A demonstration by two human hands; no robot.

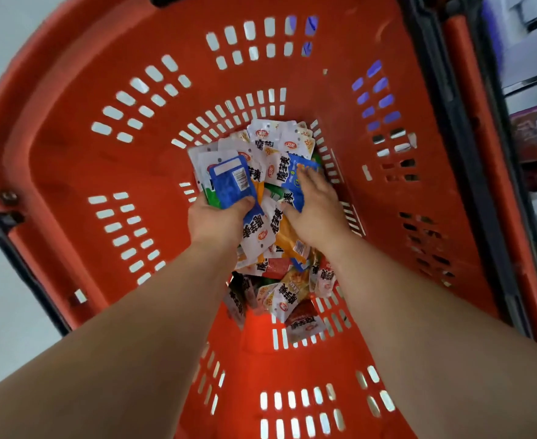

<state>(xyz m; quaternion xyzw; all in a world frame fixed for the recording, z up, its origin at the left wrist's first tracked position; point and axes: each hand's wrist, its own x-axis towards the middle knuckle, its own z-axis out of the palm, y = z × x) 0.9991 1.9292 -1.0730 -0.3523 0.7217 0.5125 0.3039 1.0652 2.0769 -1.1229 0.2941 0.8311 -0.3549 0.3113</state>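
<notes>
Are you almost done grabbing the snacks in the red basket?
Not yet. Done: the left grip holds a bunch of packets, with a blue packet on top. In hand: the right grip rests on a second blue packet in the pile. Left: many loose packets lie on the bottom of the basket, around and under both arms.

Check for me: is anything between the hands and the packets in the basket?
Nothing visible is. The right hand rests directly on the packets in the basket; the left hand grips a blue packet from the same pile.
</notes>
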